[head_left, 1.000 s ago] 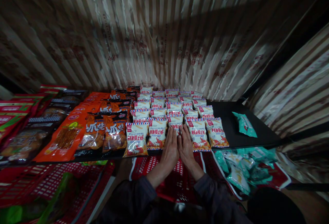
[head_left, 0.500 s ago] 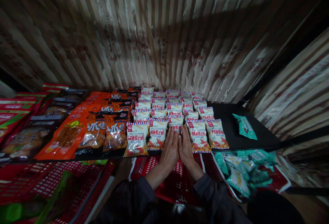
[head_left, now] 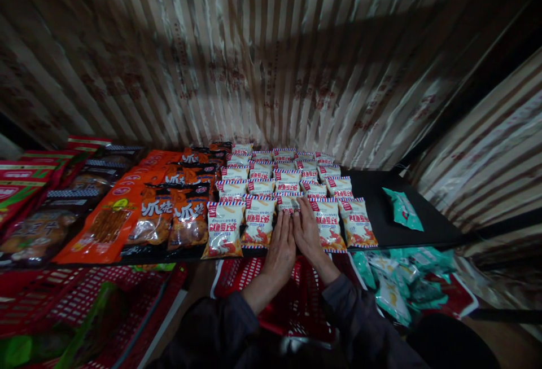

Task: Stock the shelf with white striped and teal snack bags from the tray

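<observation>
Both hands lie side by side on a white snack bag in the middle of the front row. My left hand rests with straight fingers on the bag's left half. My right hand touches its right half, fingers stretched forward and close to the left ones. Together the hands cover most of the bag; only its striped top shows. More white bags with red lettering stand in rows around it, such as the front bag at the left and another at the right.
Orange snack packs and dark packs fill the left of the black shelf. One teal bag lies at its right. Below are a red basket, another basket and several teal bags. Striped sheeting hangs behind.
My right hand has shifted slightly forward and up over the bag, its fingers bending nearer the left hand. My left hand has barely moved, still lying on the same bag.
</observation>
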`<state>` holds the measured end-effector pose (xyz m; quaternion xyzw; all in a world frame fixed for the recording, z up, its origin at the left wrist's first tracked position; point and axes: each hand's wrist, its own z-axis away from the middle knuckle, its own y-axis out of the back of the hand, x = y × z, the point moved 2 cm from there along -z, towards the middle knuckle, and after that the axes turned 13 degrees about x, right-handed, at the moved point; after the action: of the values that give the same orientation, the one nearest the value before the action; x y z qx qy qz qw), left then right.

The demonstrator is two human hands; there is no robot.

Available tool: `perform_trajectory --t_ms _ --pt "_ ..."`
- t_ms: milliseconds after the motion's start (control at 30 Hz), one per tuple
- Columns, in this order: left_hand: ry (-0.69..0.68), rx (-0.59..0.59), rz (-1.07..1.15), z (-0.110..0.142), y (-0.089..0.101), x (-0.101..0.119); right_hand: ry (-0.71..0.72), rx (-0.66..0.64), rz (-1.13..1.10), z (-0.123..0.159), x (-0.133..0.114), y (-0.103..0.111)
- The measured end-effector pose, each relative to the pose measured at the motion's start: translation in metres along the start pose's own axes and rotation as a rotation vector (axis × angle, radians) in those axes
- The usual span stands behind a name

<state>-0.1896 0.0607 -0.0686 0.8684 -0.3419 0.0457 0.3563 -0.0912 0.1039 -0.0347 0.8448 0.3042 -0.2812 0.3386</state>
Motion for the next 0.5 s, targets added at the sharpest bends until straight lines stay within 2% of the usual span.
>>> perform_trajectory --t_ms 233,400,500 --pt "0.076 0.05 -0.05 -0.004 -0.003 0.002 0.106 -0.09 0.018 -0.029 0.007 -0.012" --pt "-0.014 0.112 -0.151 -0.007 0.001 0.004 0.193 -0.149 0.073 -0.055 0.023 -0.02" --pt "-0.045 0.109 -0.22 -0.008 0.006 0.005 0.262 -0.221 0.101 -0.069 0.027 -0.022"
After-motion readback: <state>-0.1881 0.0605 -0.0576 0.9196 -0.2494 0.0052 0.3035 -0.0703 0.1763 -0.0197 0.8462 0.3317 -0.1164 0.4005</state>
